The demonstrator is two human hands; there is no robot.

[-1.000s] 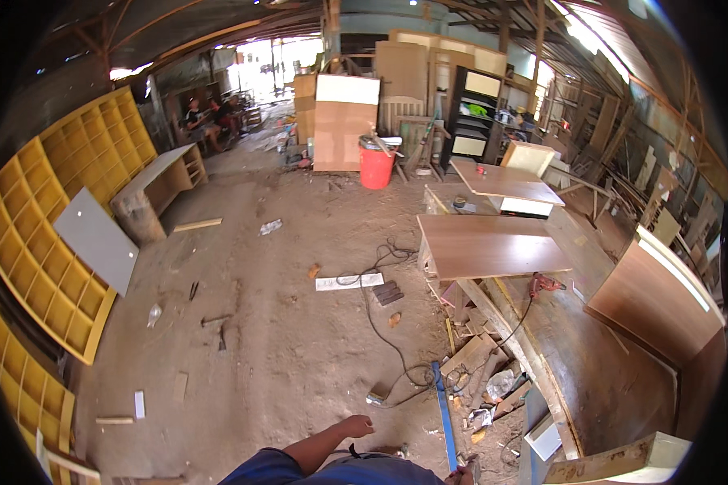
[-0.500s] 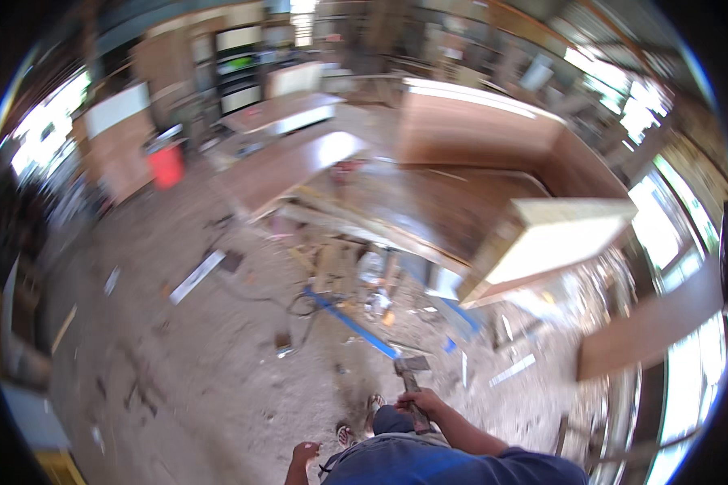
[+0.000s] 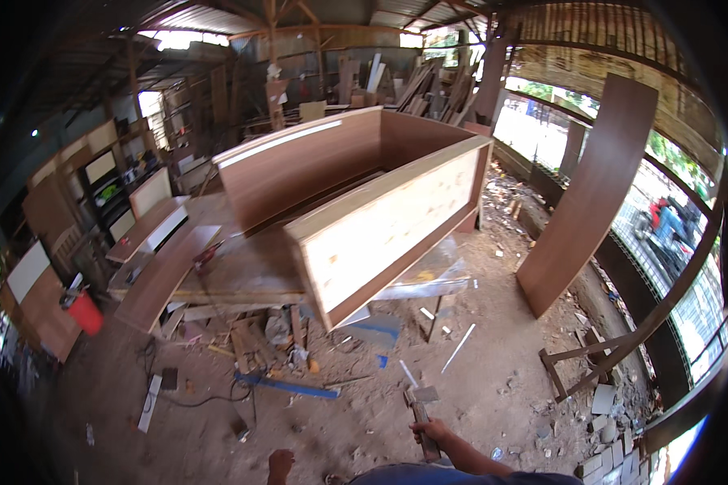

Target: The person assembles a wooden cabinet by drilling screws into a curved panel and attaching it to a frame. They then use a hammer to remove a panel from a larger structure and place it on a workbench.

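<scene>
My right hand (image 3: pixel 430 430) is wrapped around the wooden handle of a hatchet (image 3: pixel 421 396), its metal head pointing up and away from me. My left hand (image 3: pixel 281 464) hangs low at the lower edge, fingers curled in, with nothing visible in it. Ahead of me a large brown wooden cabinet carcass (image 3: pixel 396 234) rests on a low work table (image 3: pixel 243 279). Its near side has a pale, unfinished face. Neither hand touches the cabinet.
A tall brown board (image 3: pixel 590 194) leans at the right beside the open fence. Wood scraps, a blue strip (image 3: pixel 287 386), a cable and a white strip (image 3: pixel 150 402) litter the dirt floor. A red bucket (image 3: pixel 84 313) and a long brown panel (image 3: pixel 168 277) are at left.
My view has swung to the right and up, so the cabinet and leaning board show more fully. The hatchet stays in my right hand.
</scene>
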